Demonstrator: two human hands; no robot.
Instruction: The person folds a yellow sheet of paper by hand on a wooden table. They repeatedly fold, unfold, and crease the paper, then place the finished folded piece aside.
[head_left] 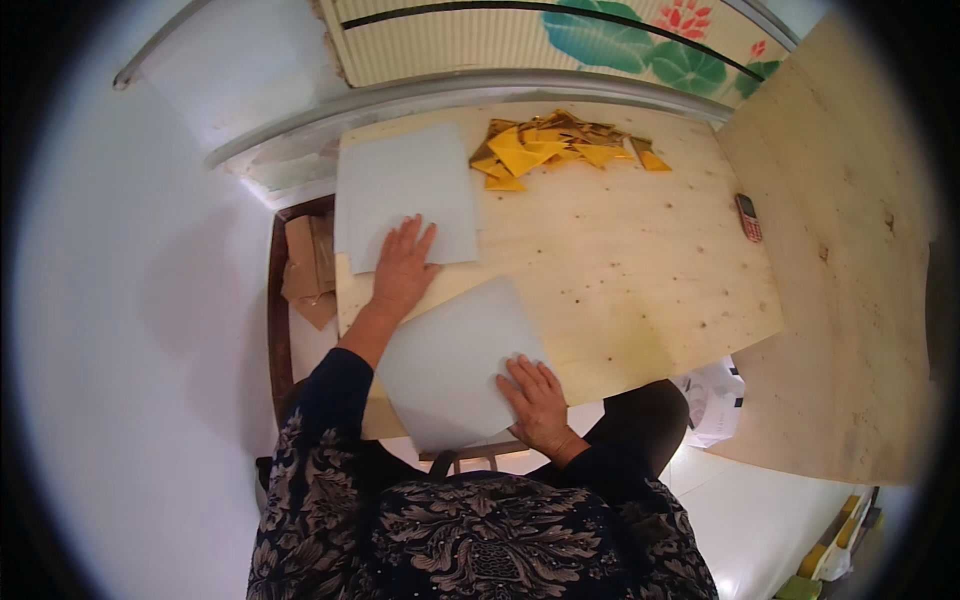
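Left hand (402, 275) splays flat on far pale sheet (410, 185), grip loose. Right hand (540, 408) touches edge of near pale sheet (460, 345), grip unclear.

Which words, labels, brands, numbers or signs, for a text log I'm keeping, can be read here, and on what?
None can be read.
Phone: any key or screen marks are too small.
White bag: markings too blurred.
Far sheet, near sheet: no lettering visible.
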